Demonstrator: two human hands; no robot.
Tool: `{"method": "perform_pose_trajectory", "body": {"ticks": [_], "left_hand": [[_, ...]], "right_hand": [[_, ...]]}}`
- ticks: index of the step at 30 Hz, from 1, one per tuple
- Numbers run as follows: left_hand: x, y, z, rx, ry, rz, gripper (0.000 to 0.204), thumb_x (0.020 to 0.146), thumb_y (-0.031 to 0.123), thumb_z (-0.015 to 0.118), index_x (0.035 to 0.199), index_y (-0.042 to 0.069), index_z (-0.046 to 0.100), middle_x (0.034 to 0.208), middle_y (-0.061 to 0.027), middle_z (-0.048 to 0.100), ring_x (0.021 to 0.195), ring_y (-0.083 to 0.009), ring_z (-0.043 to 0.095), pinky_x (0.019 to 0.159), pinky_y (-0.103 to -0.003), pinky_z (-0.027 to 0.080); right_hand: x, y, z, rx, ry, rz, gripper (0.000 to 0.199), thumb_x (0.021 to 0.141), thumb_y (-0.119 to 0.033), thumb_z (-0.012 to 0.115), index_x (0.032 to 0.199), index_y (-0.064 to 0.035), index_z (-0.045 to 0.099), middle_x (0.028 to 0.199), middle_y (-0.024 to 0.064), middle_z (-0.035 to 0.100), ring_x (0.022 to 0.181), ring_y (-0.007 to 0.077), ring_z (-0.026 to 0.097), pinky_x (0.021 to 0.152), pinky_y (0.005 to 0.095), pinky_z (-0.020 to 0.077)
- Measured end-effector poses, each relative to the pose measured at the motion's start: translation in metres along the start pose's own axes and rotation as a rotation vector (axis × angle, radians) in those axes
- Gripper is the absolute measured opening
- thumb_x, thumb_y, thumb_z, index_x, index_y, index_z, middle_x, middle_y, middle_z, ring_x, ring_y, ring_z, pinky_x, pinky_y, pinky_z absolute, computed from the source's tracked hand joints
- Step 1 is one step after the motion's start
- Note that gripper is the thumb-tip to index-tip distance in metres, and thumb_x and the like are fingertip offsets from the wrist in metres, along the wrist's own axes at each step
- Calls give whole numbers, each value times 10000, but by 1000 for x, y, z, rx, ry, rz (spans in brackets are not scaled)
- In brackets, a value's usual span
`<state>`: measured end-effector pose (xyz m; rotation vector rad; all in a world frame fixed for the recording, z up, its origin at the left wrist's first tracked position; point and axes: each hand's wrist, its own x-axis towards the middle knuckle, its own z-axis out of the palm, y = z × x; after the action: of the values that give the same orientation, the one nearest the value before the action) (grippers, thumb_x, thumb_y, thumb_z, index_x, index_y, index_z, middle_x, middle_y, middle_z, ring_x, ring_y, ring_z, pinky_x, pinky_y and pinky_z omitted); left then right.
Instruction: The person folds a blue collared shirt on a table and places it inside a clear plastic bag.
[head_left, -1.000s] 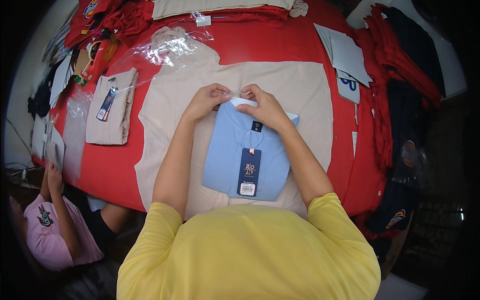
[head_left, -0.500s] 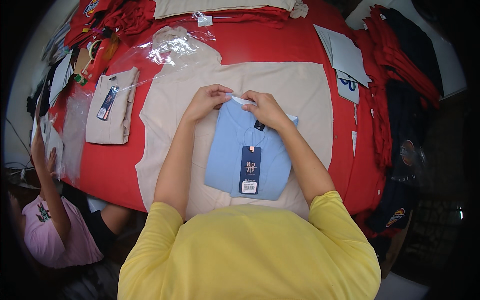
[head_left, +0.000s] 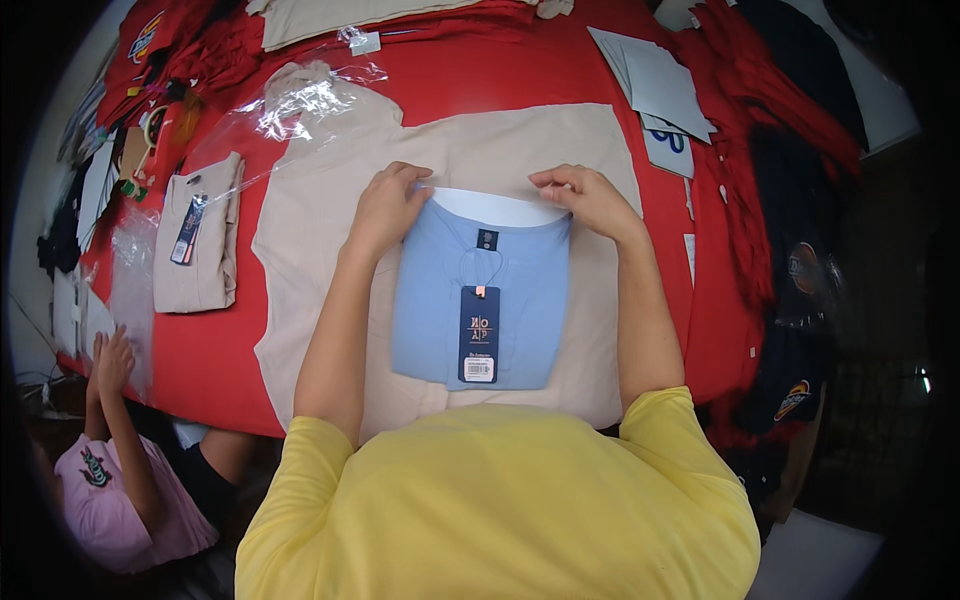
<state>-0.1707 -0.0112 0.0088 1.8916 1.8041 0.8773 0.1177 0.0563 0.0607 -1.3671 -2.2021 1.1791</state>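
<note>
**Hands spread to the shirt's top corners**

Both hands have moved apart since 0.5 s ago: they were bunched together at the collar, now 1 sits at each upper corner of the folded light-blue shirt (head_left: 478, 300).

From my feed:
- left hand (head_left: 388, 207) rests on the shirt's top-left corner, fingers curled down onto the fabric edge. Looks like a narrow pinch, but I can't tell if anything is actually held.
- right hand (head_left: 588, 198) is at the top-right corner, fingertips bent over the edge of the white card insert (head_left: 497, 209) sticking out above the collar. Same story, I can't tell pinch from plain press.
- shirt lies flat, square to me, in the middle of the beige cloth sheet (head_left: 320, 250) spread over the red table cover (head_left: 220, 350). Dark-blue hang tag (head_left: 479, 334) lies down its centre on a thin loop.

Around it:
- folded beige garment with its own dark tag (head_left: 197, 248) to the left, well apart from the shirt.
- crumpled clear plastic bag (head_left: 300, 105) up-left, overlapping the beige sheet's corner.
- stack of white paper sheets (head_left: 655, 85) up-right, near the red garments (head_left: 745, 150) piled along the right edge.
- another person in a pink top (head_left: 120, 500) at lower left, 1 hand (head_left: 112, 360) raised by the table edge; it has dropped lower since 0.5 s ago.
</note>
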Motion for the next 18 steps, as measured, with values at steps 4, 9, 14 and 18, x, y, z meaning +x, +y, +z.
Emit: {"method": "perform_pose_trajectory", "body": {"ticks": [4, 9, 14, 18], "left_hand": [[-12, 30, 10, 175, -14, 340, 425, 855, 362, 666, 1184, 94, 657, 1220, -115, 587, 1181, -271, 486, 1032, -422, 346], [-4, 24, 24, 50, -214, 244, 494, 857, 413, 645, 1250, 115, 626, 1098, -102, 588, 1098, -251, 492, 1048, -396, 303], [3, 17, 25, -16, -261, 259, 470, 845, 314, 671, 1276, 134, 612, 1047, -93, 577, 1057, -255, 506, 985, -376, 359], [14, 17, 22, -166, -363, 142, 437, 816, 295, 708, 1216, 128, 651, 1031, -94, 621, 1069, -272, 525, 974, -379, 390]], "right_hand": [[-15, 13, 25, -261, 14, -164, 537, 750, -348, 760, 1182, -48, 656, 1177, 114, 635, 1202, 264, 476, 1000, 390, 409], [-13, 13, 52, -253, 133, -60, 435, 771, -324, 739, 1123, -88, 642, 1087, 141, 619, 1087, 291, 491, 993, 414, 348], [-16, 16, 53, -184, 146, -25, 348, 811, -287, 702, 1116, -131, 639, 1028, 159, 601, 1049, 312, 490, 982, 419, 333], [-17, 16, 53, -231, 139, 27, 358, 813, -291, 702, 1129, -133, 642, 1019, 165, 599, 1063, 325, 495, 973, 427, 362]]}}
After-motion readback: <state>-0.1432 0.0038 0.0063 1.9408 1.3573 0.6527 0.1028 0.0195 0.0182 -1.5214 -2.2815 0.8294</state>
